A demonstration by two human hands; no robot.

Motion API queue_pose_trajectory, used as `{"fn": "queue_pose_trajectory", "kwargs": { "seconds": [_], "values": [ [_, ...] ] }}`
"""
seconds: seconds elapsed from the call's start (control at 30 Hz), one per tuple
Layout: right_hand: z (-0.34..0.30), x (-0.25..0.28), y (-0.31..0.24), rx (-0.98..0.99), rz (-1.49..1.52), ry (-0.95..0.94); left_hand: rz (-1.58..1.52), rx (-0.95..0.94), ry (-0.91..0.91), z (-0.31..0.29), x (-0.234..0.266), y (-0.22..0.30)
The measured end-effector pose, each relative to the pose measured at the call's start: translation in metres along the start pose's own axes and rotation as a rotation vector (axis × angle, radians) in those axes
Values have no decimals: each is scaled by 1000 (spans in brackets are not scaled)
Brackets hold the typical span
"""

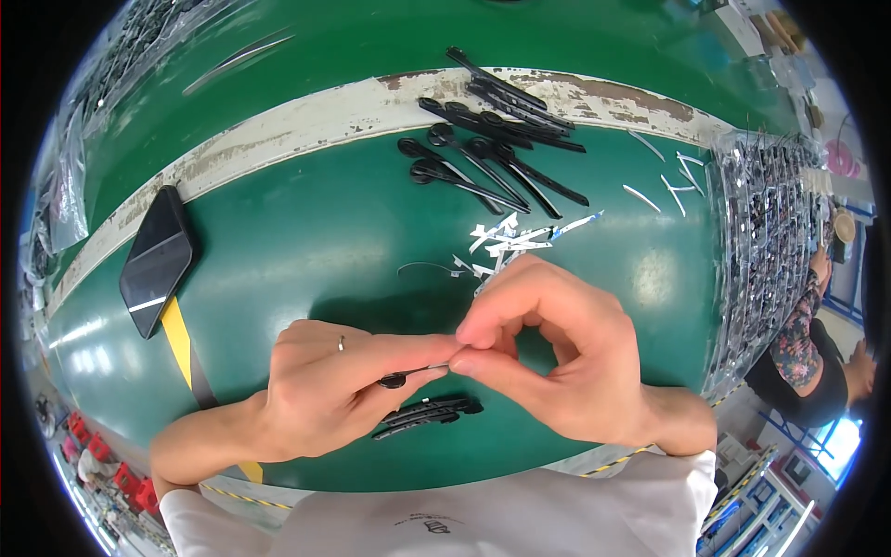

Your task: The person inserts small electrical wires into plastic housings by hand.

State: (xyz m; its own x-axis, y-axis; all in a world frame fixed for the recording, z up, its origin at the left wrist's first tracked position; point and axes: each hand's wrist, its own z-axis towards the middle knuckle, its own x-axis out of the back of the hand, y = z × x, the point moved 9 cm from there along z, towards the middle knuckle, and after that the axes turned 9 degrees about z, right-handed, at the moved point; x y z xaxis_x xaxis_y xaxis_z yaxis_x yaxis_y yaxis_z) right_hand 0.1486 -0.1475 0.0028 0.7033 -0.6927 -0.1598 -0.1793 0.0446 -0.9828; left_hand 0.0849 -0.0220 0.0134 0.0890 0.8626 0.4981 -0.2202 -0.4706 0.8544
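Note:
My left hand (325,376) is closed around a thin black strip with a rounded end (393,381), which pokes out below the fingers. My right hand (566,357) pinches with thumb and forefinger at the strip's other tip, against the left fingertips. Whether a small piece sits in that pinch is hidden. Just below the hands lies a small bunch of black strips (427,415). White paper slivers (515,237), some with blue marks, are heaped beyond my right hand. Farther off rests a loose pile of long black strips with round ends (492,167).
A dark phone-like slab (160,260) lies at the left on the green table (269,251). Several white slivers (673,190) are scattered at the far right, beside stacked clear trays of dark parts (756,251). A person (803,371) sits beyond the trays.

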Motion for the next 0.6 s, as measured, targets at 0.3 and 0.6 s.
{"fn": "queue_pose_trajectory", "kwargs": {
  "seconds": [0.3, 0.6],
  "values": [
    [-1, -2, -6, 50, -81, -21, 19, 29, -29, 0, -1, -1],
    [-2, -3, 4, -74, 33, -21, 52, -24, 5, -3, -3, 2]
  ]
}}
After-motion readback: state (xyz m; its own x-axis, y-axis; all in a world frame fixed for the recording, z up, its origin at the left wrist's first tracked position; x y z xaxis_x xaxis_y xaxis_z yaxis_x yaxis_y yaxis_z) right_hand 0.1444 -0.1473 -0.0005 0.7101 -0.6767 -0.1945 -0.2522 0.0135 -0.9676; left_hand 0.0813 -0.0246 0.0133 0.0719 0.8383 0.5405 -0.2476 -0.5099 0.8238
